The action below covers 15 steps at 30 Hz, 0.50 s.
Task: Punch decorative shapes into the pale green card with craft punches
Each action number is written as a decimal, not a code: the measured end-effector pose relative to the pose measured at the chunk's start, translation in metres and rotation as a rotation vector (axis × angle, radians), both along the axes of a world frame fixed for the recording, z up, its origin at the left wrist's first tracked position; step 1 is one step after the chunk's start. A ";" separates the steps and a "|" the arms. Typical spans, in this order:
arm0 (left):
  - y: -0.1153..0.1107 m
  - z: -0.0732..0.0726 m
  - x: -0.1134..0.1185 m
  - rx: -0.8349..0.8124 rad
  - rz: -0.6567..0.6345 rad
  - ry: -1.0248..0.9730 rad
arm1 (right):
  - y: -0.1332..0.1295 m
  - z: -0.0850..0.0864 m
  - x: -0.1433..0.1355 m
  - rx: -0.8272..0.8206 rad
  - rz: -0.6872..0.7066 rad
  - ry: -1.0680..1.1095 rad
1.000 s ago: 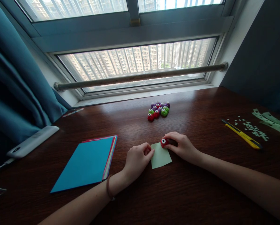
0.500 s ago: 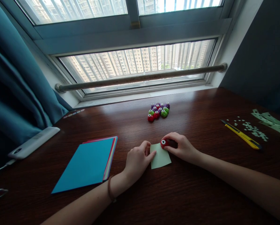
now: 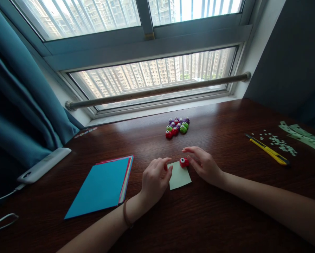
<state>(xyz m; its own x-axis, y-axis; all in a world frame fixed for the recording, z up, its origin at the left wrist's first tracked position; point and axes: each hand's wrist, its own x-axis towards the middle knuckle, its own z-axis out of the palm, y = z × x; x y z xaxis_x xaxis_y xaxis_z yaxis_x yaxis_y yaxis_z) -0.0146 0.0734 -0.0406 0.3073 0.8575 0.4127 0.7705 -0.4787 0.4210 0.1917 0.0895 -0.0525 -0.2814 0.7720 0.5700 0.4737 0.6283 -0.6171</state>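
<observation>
Head view: a dark wooden table runs from the window sill at its far edge down to the near edge of the picture. Near the middle lies a small pale green paper square, flat on the wood, with a red punch sitting on its far right corner. The left hand rests just left of the square, fingers loosely curled and holding nothing, its fingertips at the paper's left edge. The right hand hovers just right of and behind the punch, fingers spread and relaxed; it grips nothing, and whether a fingertip touches the punch cannot be told.

Toward the far edge, well apart from the hands, stands a cluster of small punches in red, green and purple. Left of the left hand lies a stack of coloured paper, blue on top, with bare wood between. At the left edge rests a white device with a cable. Toward the right edge lie a yellow utility knife, scattered pale green confetti and green paper strips. Bare wood stretches between the right hand and the knife, and along the whole near side around both forearms.
</observation>
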 end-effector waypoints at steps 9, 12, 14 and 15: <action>0.007 0.006 0.013 0.131 -0.283 0.491 | -0.010 0.002 0.000 0.317 0.032 -0.357; 0.010 0.012 0.019 0.089 -0.317 0.551 | -0.009 0.003 -0.001 0.323 0.045 -0.388; 0.014 0.020 0.025 0.087 -0.346 0.591 | -0.008 0.005 -0.001 0.306 0.055 -0.383; 0.017 0.025 0.028 0.084 -0.363 0.621 | -0.008 0.005 -0.001 0.292 0.061 -0.385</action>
